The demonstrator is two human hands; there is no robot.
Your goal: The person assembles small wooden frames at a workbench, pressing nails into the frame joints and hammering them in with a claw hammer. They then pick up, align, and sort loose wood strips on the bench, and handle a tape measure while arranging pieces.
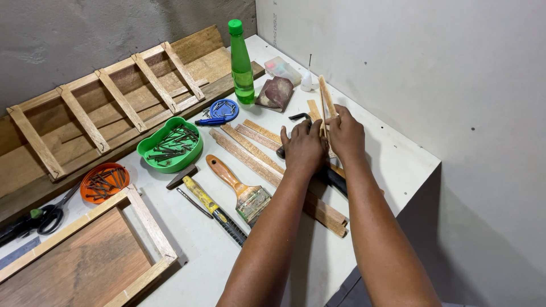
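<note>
Bench: white bench against grey wall.
Hands: left hand and right hand — both grasping thin wooden strips, held upright.
Progress: more strips lie loose beside the hands — hammer untouched.

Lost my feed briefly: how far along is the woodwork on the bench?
Looks done: a slatted frame and a panel frame lie assembled. In hand: both the left hand and right hand hold thin wood strips upright. Left: several loose strips lie on the bench, with nails in the green tray and the hammer unused.
</note>
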